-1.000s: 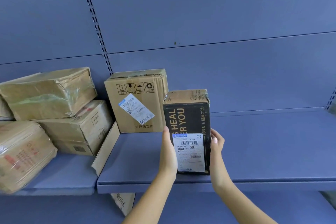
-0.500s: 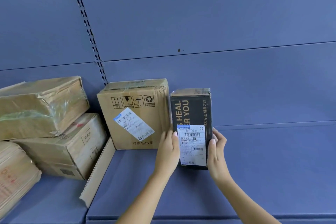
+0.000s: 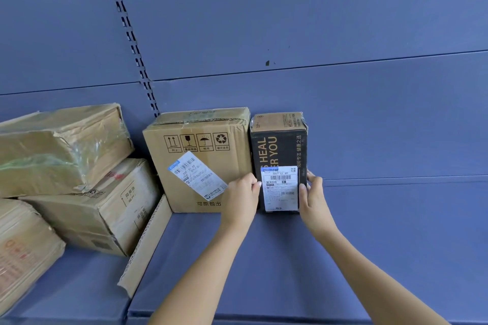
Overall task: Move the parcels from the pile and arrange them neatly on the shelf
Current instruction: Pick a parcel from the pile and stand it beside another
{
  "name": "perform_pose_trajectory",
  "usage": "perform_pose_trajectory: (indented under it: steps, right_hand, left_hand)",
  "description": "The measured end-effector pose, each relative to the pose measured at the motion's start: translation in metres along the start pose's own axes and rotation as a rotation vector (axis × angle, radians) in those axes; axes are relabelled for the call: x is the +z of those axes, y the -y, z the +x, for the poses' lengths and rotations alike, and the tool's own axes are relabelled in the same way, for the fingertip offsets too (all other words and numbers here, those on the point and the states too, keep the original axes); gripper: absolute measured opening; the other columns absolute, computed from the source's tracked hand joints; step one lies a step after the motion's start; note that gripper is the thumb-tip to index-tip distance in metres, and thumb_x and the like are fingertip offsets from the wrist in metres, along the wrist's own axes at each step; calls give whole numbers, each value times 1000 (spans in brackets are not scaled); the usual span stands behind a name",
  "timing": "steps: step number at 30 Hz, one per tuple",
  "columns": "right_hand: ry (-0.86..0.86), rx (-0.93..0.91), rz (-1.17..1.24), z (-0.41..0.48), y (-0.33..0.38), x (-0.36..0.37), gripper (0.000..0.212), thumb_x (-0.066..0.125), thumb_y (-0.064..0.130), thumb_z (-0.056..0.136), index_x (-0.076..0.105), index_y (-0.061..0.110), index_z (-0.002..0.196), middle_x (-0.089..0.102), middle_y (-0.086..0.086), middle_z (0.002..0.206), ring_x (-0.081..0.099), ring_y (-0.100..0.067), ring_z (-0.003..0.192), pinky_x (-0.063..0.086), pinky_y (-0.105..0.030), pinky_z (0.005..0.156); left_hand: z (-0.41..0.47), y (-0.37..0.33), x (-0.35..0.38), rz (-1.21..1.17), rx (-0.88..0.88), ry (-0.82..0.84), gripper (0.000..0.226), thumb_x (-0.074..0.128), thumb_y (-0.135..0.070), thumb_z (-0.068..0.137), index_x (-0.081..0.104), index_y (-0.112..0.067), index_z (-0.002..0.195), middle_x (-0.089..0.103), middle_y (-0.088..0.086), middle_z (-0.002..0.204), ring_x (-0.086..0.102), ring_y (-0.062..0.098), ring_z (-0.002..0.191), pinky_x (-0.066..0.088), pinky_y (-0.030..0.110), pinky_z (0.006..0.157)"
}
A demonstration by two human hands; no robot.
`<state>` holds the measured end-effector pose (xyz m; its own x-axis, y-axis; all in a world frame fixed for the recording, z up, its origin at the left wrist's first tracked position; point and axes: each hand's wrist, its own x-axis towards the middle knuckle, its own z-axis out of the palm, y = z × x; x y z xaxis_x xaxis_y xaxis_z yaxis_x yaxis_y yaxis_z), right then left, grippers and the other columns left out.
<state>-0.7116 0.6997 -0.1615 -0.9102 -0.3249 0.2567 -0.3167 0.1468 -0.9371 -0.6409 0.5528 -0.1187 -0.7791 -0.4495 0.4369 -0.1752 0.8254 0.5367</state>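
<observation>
Black box (image 3: 278, 150) upright on the shelf (image 3: 369, 245), close beside the brown carton (image 3: 200, 166); left grip (image 3: 241, 192) and right grip (image 3: 313, 192) clasp its lower side edges. Stiff cardboard, probably light; best held by opposite sides.

matt brown cardboard box (image 3: 200, 161) | glossy tape-wrapped parcel (image 3: 60, 148) | black printed carton (image 3: 280, 150), paper label (image 3: 280, 187) | matt blue shelf (image 3: 369, 245)
</observation>
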Motion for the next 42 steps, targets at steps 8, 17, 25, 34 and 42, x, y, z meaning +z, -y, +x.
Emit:
perform_pose_trajectory:
  steps: [8,17,25,34,42]
  right_hand:
    - [-39,59,-239,8,12,0,21,34,21,101,38,21,122,44,9,128,53,-23,95,46,-41,74]
    - [-63,72,-287,11,8,2,17,34,25,102,38,22,118,44,8,126,53,-25,95,46,-43,81]
    - [13,160,-404,9,19,-6,7,31,28,101,31,21,102,49,6,119,54,-29,86,39,-38,70]
    - [-124,97,-525,-26,32,-12,43,45,26,98,37,11,137,41,-9,139,39,-31,128,41,-44,94]
    - [-68,-84,-595,-54,57,0,41,49,19,94,45,11,134,41,-5,140,26,-28,132,33,-39,99]
  left_hand:
    - [8,-5,8,189,21,-24,18,51,-27,98,47,-9,95,66,8,83,64,35,79,42,36,56]
    - [12,3,4,6,75,28,24,55,-16,94,36,-12,80,52,4,63,59,32,67,47,46,57]
    - [10,-4,-6,2,19,104,25,54,-15,94,35,-14,77,55,6,64,61,30,69,47,41,57]
    - [-24,-22,-32,34,-4,73,7,47,-8,91,51,-8,85,54,-1,66,53,22,64,36,30,51]
    - [-63,-11,-68,90,-117,44,5,48,-12,91,53,-12,93,63,1,81,58,23,74,40,29,56]
